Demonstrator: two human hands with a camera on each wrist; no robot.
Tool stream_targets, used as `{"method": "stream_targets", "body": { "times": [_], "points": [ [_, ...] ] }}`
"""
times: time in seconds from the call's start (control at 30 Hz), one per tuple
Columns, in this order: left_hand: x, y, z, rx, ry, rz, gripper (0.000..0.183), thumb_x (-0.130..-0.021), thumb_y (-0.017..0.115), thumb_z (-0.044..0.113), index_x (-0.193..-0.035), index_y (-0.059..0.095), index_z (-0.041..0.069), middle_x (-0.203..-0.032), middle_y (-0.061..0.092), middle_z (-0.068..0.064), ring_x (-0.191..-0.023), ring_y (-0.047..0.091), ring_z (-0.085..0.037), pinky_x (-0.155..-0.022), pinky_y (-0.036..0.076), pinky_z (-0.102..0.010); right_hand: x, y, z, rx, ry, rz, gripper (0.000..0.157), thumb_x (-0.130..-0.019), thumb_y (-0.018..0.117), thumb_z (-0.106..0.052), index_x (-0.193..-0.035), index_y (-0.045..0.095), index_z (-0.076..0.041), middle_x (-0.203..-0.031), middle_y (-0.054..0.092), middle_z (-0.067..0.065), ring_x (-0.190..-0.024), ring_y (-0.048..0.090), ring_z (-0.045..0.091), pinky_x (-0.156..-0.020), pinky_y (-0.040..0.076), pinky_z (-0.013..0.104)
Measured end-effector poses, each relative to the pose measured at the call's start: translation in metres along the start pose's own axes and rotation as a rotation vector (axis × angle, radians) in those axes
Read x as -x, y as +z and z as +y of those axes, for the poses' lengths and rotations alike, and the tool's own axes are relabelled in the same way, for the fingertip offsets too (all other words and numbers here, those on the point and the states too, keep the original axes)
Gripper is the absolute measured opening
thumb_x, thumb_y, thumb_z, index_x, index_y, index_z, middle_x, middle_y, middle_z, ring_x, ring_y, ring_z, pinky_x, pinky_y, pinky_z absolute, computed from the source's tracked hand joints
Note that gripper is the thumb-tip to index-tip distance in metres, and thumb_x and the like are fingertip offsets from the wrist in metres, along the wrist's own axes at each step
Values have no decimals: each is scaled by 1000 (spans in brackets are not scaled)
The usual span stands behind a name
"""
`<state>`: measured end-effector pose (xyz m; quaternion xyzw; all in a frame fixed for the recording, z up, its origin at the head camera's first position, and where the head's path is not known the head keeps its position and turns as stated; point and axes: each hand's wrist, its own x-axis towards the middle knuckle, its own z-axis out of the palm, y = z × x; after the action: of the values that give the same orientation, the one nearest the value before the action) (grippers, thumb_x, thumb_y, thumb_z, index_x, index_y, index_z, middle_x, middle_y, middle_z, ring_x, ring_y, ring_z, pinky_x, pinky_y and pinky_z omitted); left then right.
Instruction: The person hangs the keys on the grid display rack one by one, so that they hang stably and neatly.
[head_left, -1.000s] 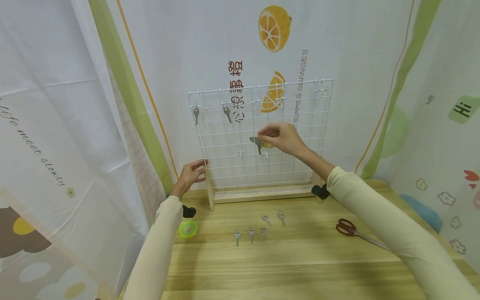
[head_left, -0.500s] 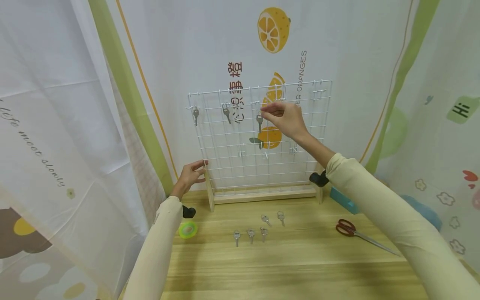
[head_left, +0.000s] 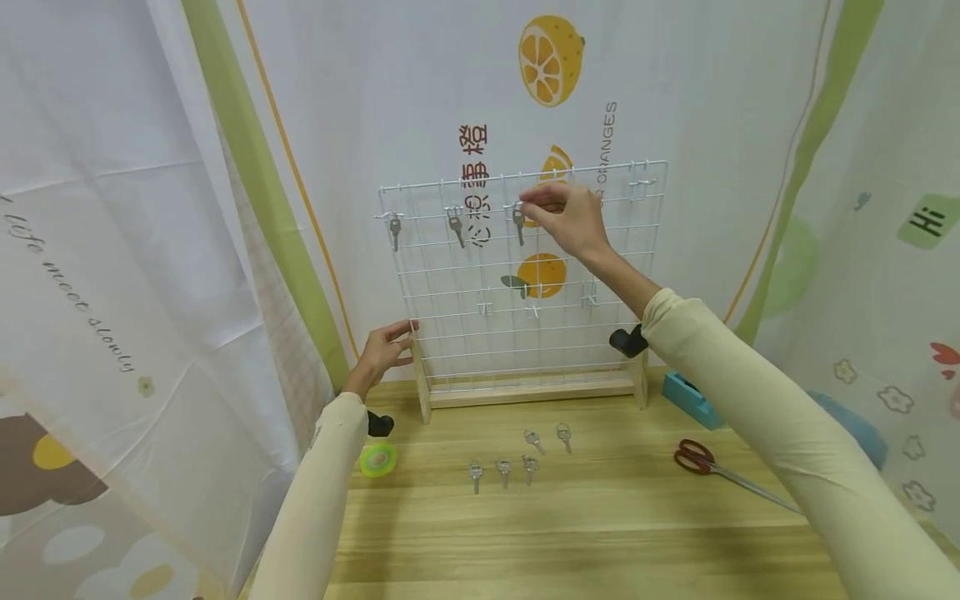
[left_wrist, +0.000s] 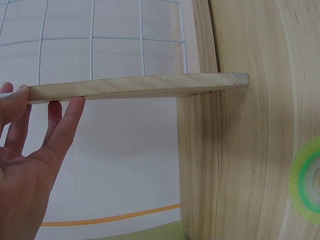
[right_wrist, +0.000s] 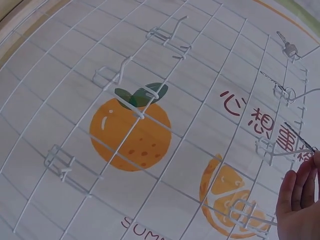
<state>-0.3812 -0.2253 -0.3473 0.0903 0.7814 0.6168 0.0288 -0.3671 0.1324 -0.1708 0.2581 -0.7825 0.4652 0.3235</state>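
My right hand (head_left: 572, 218) pinches a key (head_left: 518, 227) by its ring at a white hook in the upper row of the white wire grid (head_left: 465, 335). In the right wrist view the key (right_wrist: 299, 135) sticks out past the fingertips, beside the hook's wire arm. Two more keys, one far left (head_left: 395, 235) and one nearer the middle (head_left: 457, 228), hang from hooks left of it. My left hand (head_left: 381, 350) holds the left wooden upright (left_wrist: 135, 86) of the grid's stand, its fingers on both sides of the board.
Several loose keys (head_left: 476, 477) lie on the wooden table (head_left: 555, 550) before the stand. Red-handled scissors (head_left: 697, 457) and a blue box (head_left: 692, 400) are at the right. A green tape roll (head_left: 378, 459) lies near the left forearm. Lower hooks (head_left: 589, 294) stick out from the grid.
My right hand has risen with the key from mid-grid up to the hook in the upper row. The left hand has stayed on the upright.
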Motion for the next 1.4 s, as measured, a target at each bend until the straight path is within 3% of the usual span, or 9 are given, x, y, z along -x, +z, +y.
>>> {"method": "stream_targets", "body": {
  "times": [0.2,0.57,0.77,0.9,1.13,1.4],
  "points": [
    [8,5,11,2,3,-8,46,-108,49,-3,-153,44,-7,-165,33,-21,-151,33,-42,-111,47,-58,-3,2,4,33,10,-5,19,-96,77,-12,-112,79,-2,-109,78,12,-89,75,19,-75,58,16],
    [8,6,10,3,4,-14,46,-107,49,-4,-153,44,-8,-165,32,-21,-151,32,-43,-111,47,-58,-3,12,9,141,29,-7,17,-98,74,-9,-113,79,-4,-103,78,13,-91,75,26,-74,58,19],
    [8,6,10,0,-4,-12,46,-108,49,-3,-154,45,-6,-166,32,-20,-151,32,-42,-111,47,-57,-1,13,9,158,29,-20,20,-99,72,-7,-118,78,-3,-103,78,15,-92,75,27,-81,63,30],
    [3,5,5,8,-7,-4,46,-108,49,-3,-153,45,-6,-166,32,-20,-151,32,-42,-110,48,-57,3,10,11,135,20,-25,23,-98,73,-5,-120,76,-1,-107,77,17,-94,75,29,-87,64,35],
    [-8,3,-13,-7,22,18,45,-109,49,1,-154,48,0,-167,32,-16,-151,33,-39,-110,50,-53,12,1,15,115,3,-32,23,-95,76,-5,-118,75,1,-107,77,18,-94,74,30,-84,63,29],
    [-9,0,-17,-30,39,30,43,-110,50,2,-153,50,1,-165,35,-16,-150,37,-38,-108,53,-51,29,-2,19,115,4,-89,24,-95,77,-5,-117,75,3,-107,77,17,-94,74,30,-83,63,25]
  ]
}}
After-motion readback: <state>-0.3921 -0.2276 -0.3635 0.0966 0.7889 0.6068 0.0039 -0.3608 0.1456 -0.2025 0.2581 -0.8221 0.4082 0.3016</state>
